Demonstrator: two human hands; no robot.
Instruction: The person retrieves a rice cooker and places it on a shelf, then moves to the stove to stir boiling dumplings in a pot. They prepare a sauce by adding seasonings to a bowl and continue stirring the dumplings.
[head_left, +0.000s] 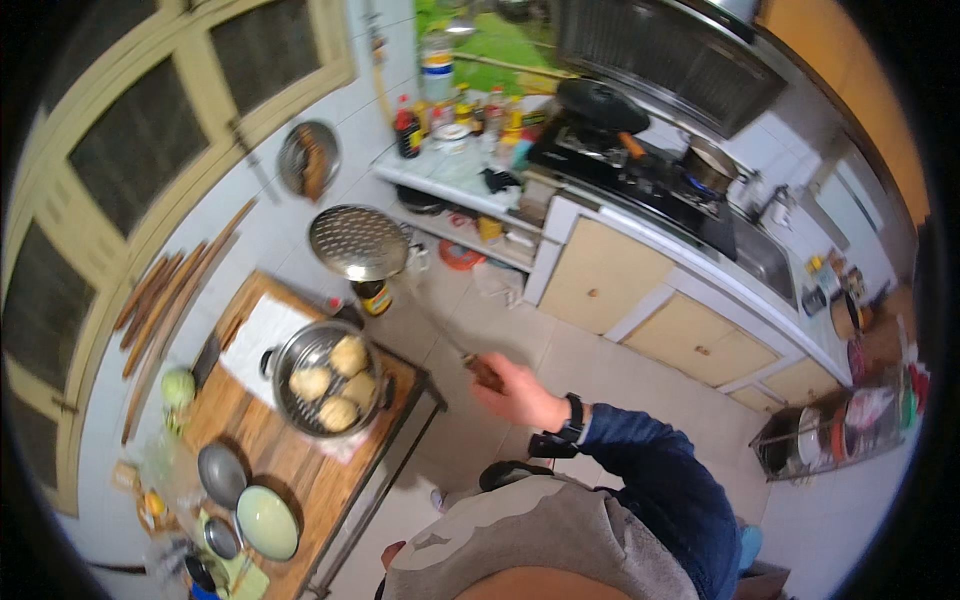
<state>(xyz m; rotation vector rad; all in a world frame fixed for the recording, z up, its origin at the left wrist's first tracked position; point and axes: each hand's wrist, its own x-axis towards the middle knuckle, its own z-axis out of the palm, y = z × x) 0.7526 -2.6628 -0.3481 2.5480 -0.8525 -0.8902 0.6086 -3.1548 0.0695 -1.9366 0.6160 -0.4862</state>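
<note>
My right hand (517, 394) is closed around the wooden handle of a large perforated metal skimmer (358, 242). The skimmer's round head is up beyond the far end of a wooden table (247, 420). On the table, a metal steamer pot (282, 367) with black side handles holds several pale round buns (348, 355). A white cloth (251, 349) lies beside and partly under the pot. Only a small part of my left hand (391, 553) shows at the lower left of my body; its fingers are hidden.
Bowls (268, 523), a green cabbage (178, 388) and a cleaver (205, 363) lie on the table. Wooden sticks (176, 292) lean on the wall. Across the floor, a black gas stove (611, 169) carries a wok (602, 105) and a pot (709, 165); bottles (407, 127) stand left of it.
</note>
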